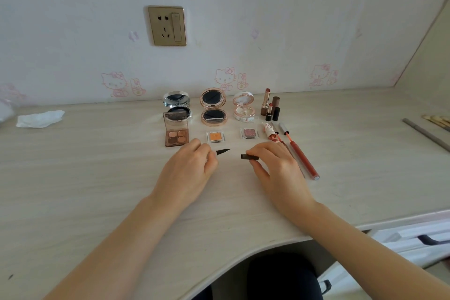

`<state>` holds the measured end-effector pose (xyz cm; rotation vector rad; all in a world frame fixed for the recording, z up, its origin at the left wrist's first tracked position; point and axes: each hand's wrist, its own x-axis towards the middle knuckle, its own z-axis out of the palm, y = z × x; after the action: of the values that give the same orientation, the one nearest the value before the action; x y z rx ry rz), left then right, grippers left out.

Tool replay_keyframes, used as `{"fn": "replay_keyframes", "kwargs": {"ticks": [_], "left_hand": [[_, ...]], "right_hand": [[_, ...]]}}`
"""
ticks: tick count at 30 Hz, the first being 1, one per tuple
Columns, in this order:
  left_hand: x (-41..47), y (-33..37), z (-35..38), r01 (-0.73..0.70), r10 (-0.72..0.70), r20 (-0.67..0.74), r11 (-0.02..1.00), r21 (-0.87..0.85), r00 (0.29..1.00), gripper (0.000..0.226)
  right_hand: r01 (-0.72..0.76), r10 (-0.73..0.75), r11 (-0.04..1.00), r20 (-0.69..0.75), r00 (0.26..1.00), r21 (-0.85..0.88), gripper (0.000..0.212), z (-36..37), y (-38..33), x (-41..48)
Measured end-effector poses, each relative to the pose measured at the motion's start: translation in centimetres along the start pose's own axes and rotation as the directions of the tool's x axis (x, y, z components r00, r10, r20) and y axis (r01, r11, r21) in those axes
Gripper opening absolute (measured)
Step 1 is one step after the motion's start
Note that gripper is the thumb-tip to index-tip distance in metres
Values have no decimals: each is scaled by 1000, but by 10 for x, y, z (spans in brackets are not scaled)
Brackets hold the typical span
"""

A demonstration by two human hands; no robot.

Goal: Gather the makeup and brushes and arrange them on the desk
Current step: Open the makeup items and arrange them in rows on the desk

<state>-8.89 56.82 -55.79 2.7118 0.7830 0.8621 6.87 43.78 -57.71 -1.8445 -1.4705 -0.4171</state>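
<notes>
My left hand (192,165) pinches an eyeliner pen (222,152), its black tip pointing right over the surface (97,178); my right hand (275,165) grips a brown cap (249,157), apart from that tip; beyond lie an eyeshadow palette (176,135) and two small pans (215,137); farthest, three open compacts (213,107) and lipsticks (267,102) stand near the wall (292,31).

Bright, soft daylight, even across the worktop (97,165); source can't be told. Shadows faint: just thin soft ones under the left hand (187,165) & right hand (275,165). Small glare on the silver compact (176,100) beyond the left hand. Wall (267,19) behind looks washed out, low contrast. Wide-angle warp: worktop edge bows far right of the hands, forearms stretch toward the bottom. Pic slightly soft overall, esp. corners.
</notes>
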Motion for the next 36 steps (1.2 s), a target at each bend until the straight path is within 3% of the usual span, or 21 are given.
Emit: {"fn": "replay_keyframes", "kwargs": {"ticks": [9,14,17,24,29,36], "left_hand": [[6,18,-6,115,-135,-43,944,-309,990,27],[12,36,-7,257,-258,73,814,-521,963,16],[19,51,1,278,-251,127,783,-556,960,9],[33,94,30,178,-129,130,838,-516,983,33],[51,131,54,80,-40,96,887,-455,995,13],[79,167,91,-23,40,155,993,-112,987,23]], "right_hand": [[-120,119,992,17,993,46,28,-16,-6,0],[-192,194,977,-6,981,96,31,-31,5,0],[-220,222,971,-9,975,98,30,-42,17,2],[-323,322,946,27,946,42,29,-74,58,-3],[-386,390,920,57,919,-65,26,-87,100,-6],[-355,390,915,188,902,-194,27,-93,135,-3]]}}
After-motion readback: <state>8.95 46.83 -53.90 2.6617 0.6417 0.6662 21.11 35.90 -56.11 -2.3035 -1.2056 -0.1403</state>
